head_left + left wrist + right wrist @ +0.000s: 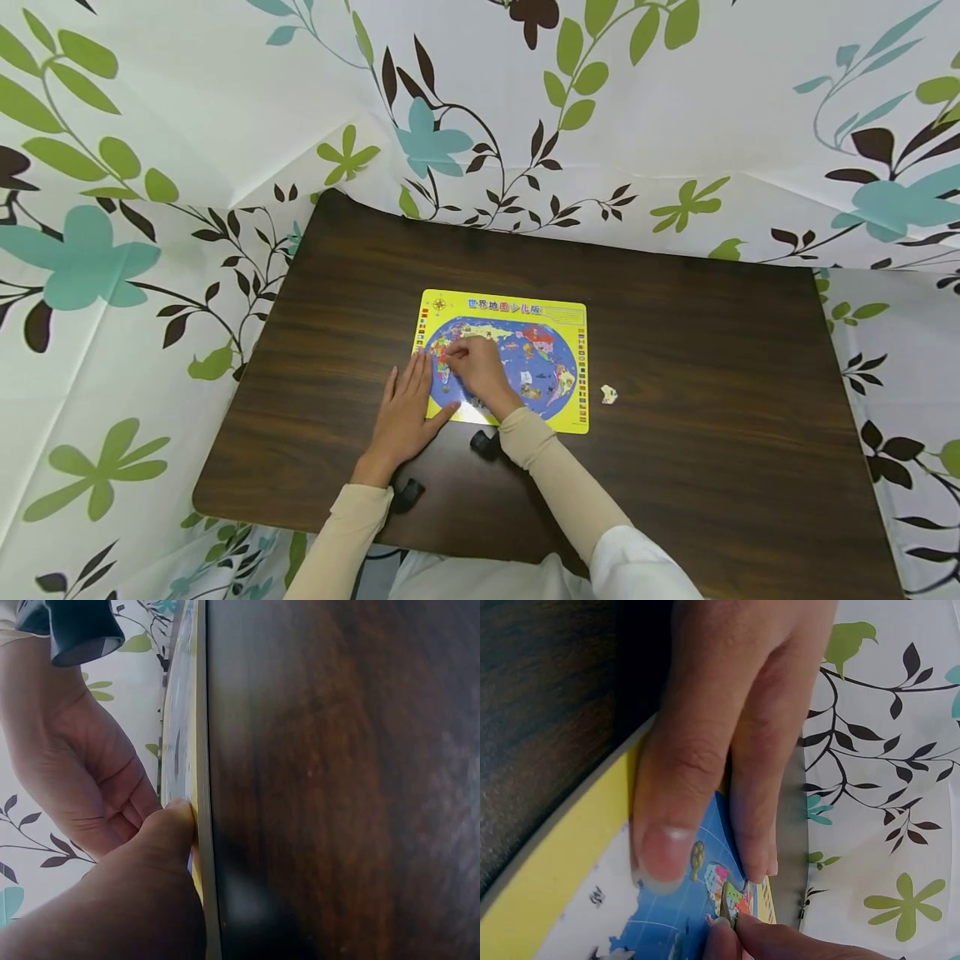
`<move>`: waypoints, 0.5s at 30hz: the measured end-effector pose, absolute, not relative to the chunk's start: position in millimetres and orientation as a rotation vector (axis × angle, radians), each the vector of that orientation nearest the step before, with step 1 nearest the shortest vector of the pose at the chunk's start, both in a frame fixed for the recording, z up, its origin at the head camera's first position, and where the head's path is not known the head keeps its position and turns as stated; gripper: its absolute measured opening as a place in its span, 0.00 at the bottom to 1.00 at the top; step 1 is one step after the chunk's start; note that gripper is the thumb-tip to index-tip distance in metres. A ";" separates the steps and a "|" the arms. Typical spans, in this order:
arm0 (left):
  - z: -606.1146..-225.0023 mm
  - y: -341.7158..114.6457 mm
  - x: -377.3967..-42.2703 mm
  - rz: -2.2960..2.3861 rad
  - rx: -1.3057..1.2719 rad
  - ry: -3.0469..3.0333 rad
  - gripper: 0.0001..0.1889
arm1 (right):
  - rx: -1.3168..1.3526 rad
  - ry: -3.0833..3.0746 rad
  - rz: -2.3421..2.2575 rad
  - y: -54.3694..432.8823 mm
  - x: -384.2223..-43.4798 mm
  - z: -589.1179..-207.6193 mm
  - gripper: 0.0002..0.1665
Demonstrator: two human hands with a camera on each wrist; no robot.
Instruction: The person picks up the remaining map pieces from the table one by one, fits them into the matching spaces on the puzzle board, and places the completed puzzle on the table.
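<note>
A yellow-bordered world map puzzle board (510, 302) lies on the table, its blue oval map printed with coloured continents. My left hand (405, 412) rests with straight fingers on the board's left edge, the thumb on its near left corner. Over the left part of the map, my right hand (480, 367) pinches a small puzzle piece (725, 898) between thumb and forefinger. In the right wrist view this piece is tilted on edge at a colourful patch of the map. Part of the map is hidden under the right hand. A loose puzzle piece (609, 394) lies right of the board.
The dark wood table (712, 400) extends around the board on all sides. A white curtain (225, 100) with leaf and flower prints hangs behind and beside it. Black wrist cameras (408, 495) sit at both wrists, close to the tabletop.
</note>
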State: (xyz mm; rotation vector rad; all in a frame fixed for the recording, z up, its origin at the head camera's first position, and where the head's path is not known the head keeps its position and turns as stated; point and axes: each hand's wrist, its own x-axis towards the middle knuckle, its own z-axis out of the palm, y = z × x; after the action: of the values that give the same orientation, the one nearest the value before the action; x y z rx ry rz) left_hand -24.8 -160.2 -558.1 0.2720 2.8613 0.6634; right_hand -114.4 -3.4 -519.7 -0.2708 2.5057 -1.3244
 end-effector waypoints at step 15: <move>-559.4 -159.8 -23.7 0.701 0.291 2.903 0.49 | -0.458 2.628 -1.204 -5.7 -110.2 -522.1 0.06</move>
State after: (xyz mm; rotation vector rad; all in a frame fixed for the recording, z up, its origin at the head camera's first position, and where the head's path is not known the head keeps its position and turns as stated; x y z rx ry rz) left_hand -23.7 -159.8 -559.4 0.2912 2.9032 0.7007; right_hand -110.2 -5.7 -522.1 -0.4576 2.6276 -1.2045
